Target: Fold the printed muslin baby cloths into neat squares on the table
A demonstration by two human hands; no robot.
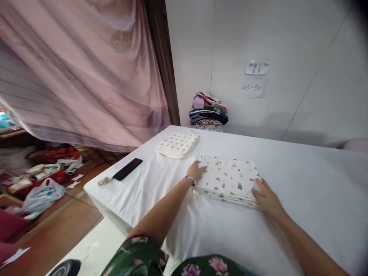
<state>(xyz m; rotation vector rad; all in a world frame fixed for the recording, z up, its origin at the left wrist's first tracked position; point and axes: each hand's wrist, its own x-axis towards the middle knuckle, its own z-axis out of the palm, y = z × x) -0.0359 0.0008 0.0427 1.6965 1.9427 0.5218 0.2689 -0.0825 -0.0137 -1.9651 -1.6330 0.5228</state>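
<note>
A folded white cloth [227, 176] with small printed motifs, starfish-like ones among them, lies flat in several layers on the white-covered table. At its left edge is my left hand [196, 171], thumb on top and the other fingers along the side, gripping it. My right hand [266, 195] grips the opposite edge, with its thumb on the upper layer and its fingertips partly hidden. Behind and to the left rests a second folded cloth [178, 145], cream-coloured with a small repeated print.
A black phone [128, 169] with a pale fluffy charm [104, 181] lies near the table's left edge. Folded fabrics [209, 111] are stacked against the wall. A pink curtain [115, 76] hangs at left, above a floor cluttered with bags [43, 194]. Handwritten paper notes [254, 88] are on the wall.
</note>
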